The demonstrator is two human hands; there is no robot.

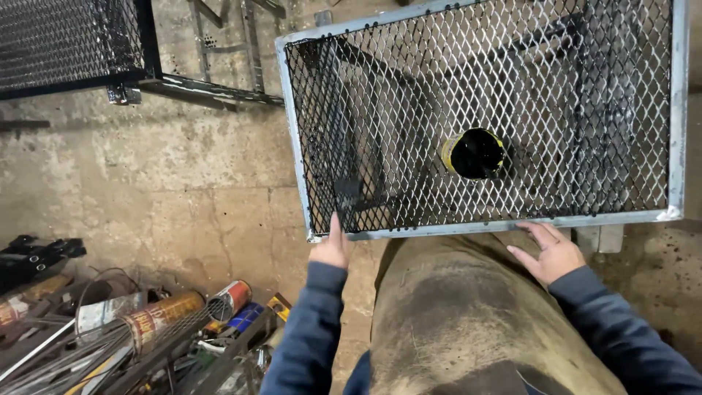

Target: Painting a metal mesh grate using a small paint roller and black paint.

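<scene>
A rectangular metal frame [292,124] filled with expanded wire mesh lies flat in front of me, partly coated in black paint. A yellow can of black paint [474,153] shows through the mesh. My left hand [333,247] grips the frame's near left corner, fingers curled under the edge. My right hand [552,252] rests with fingers spread just below the frame's near edge on the right, touching or almost touching it. Both arms wear dark blue sleeves, and my dusty brown trouser leg [453,314] fills the space between them.
A black-painted mesh frame [66,44] stands at the top left on a concrete floor [168,175]. Spray cans [164,313], rods and scrap metal are piled at the bottom left. A black metal stand shows under the mesh.
</scene>
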